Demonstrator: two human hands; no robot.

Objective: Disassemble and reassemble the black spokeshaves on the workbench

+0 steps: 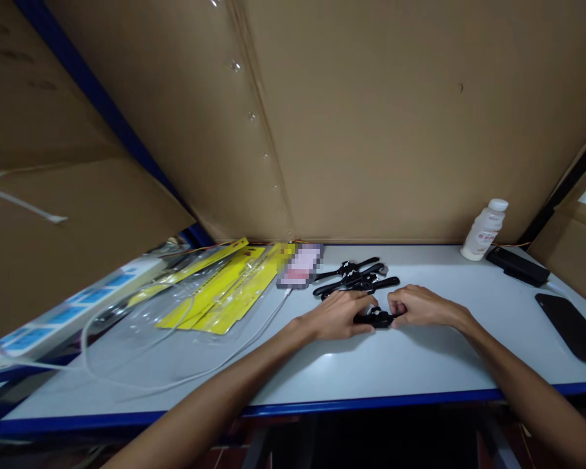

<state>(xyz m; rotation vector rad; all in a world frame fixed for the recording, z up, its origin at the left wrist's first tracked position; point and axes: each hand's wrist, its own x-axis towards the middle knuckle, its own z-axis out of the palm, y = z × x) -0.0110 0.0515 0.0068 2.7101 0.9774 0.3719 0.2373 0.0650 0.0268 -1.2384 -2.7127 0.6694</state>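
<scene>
at the table (332,374), left hand (342,315) and right hand (422,306) hold one black tool (379,319), seemingly adjusting it, next needing steadiness.

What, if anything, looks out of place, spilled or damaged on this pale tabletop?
No spill or damage stands out. The thin white cable looks untidy: it runs from the rectangular phone with a pixelated screen and loops loosely on the left. Beyond the left hand, slim black tools lie crossed in a loose heap.
</scene>
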